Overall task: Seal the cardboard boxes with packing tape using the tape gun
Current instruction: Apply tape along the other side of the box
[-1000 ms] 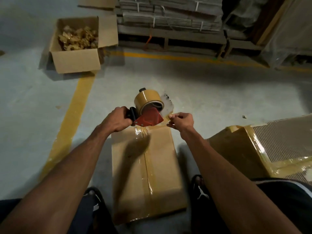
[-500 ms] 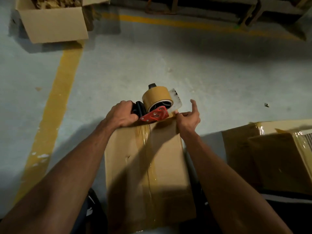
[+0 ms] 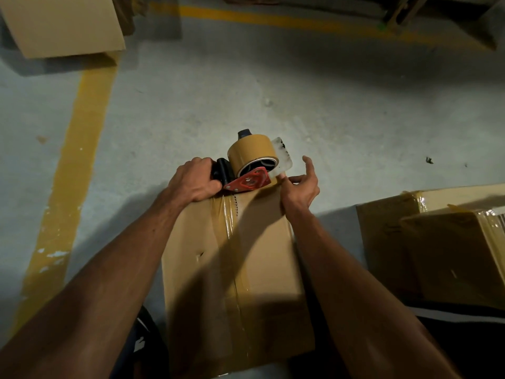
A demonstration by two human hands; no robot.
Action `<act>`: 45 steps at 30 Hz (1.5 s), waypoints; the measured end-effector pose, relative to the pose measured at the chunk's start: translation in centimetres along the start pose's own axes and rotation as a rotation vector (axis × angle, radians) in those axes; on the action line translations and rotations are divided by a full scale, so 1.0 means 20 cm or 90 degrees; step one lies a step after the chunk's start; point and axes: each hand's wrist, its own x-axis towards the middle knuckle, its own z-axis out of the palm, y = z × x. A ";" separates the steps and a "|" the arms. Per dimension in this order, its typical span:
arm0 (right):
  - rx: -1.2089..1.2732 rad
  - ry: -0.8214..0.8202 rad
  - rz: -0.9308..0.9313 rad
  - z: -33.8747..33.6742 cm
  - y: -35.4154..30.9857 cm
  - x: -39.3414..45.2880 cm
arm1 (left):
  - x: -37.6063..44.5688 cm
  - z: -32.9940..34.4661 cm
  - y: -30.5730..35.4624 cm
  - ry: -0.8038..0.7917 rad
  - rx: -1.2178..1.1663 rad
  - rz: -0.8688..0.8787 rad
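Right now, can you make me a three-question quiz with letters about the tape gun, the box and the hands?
1. Where is the red-and-black tape gun with its brown tape roll?
A. at the far edge of the long brown cardboard box
B. lying on the yellow floor line
C. inside the open box

2. What colour is the floor line?
A. blue
B. yellow
C. white

3. What is the left hand doing?
A. hanging loose
B. lying flat on the floor
C. gripping the gun's black handle

Answers: 1 A, the gun sits over the box's far end, where the glossy tape strip ends. 2 B, the painted stripe on the grey floor is yellow. 3 C, its fingers curl round the handle, while the right hand rests at the box's far right corner with a finger raised.
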 end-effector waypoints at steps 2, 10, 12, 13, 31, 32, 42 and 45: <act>0.021 -0.006 0.017 0.01 0.02 0.01 | 0.00 0.00 0.00 0.004 0.006 0.005; 0.260 0.039 0.331 0.04 0.02 0.10 | 0.00 0.04 -0.02 0.001 -0.051 0.005; 0.263 0.061 0.354 0.04 0.04 0.10 | 0.00 0.05 -0.03 0.002 -0.059 0.004; 0.281 0.063 0.371 0.04 0.06 0.10 | 0.01 0.05 -0.04 0.002 -0.060 0.005; -0.005 0.084 0.039 0.13 0.20 -0.06 | 0.03 0.06 -0.05 -0.009 -0.084 0.006; -0.016 0.081 0.034 0.13 0.20 -0.05 | 0.03 0.06 -0.05 -0.012 -0.082 0.007; -0.148 -0.068 -0.045 0.45 -0.04 -0.03 | -0.06 -0.05 -0.32 -0.018 -0.113 -0.077; -0.212 -0.130 -0.116 0.59 -0.11 -0.09 | -0.13 -0.06 -0.44 -0.012 -0.200 -0.102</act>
